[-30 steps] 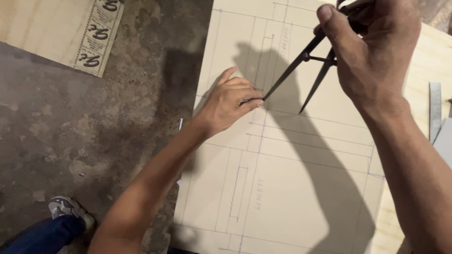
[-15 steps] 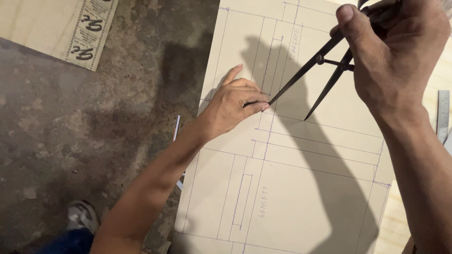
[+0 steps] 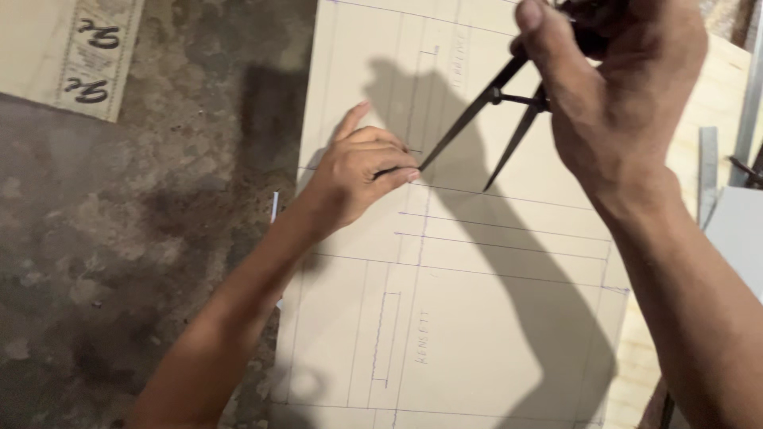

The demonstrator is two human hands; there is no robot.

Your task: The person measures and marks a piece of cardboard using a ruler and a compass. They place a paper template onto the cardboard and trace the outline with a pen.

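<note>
A pale wooden board [image 3: 493, 318] ruled with pencil lines lies on the floor in the head view. My right hand [image 3: 616, 95] grips the top of a black metal divider [image 3: 497, 119] whose two legs are spread apart. One leg's tip touches the board beside my left fingertips; the other leg's point hangs just above the board to the right. My left hand [image 3: 358, 175] rests on the board with fingers curled and appears to pinch a small dark thing, too small to name, at the divider tip.
Rough grey concrete floor [image 3: 143, 238] spreads to the left. A strip with large printed numerals [image 3: 95, 59] lies on another pale board at the top left. A metal ruler [image 3: 707, 183] and a grey sheet [image 3: 739, 238] sit at the right edge.
The camera has moved closer and shifted, so the shoe at the lower left left the view. Both hands and the divider keep nearly the same place on the board.
</note>
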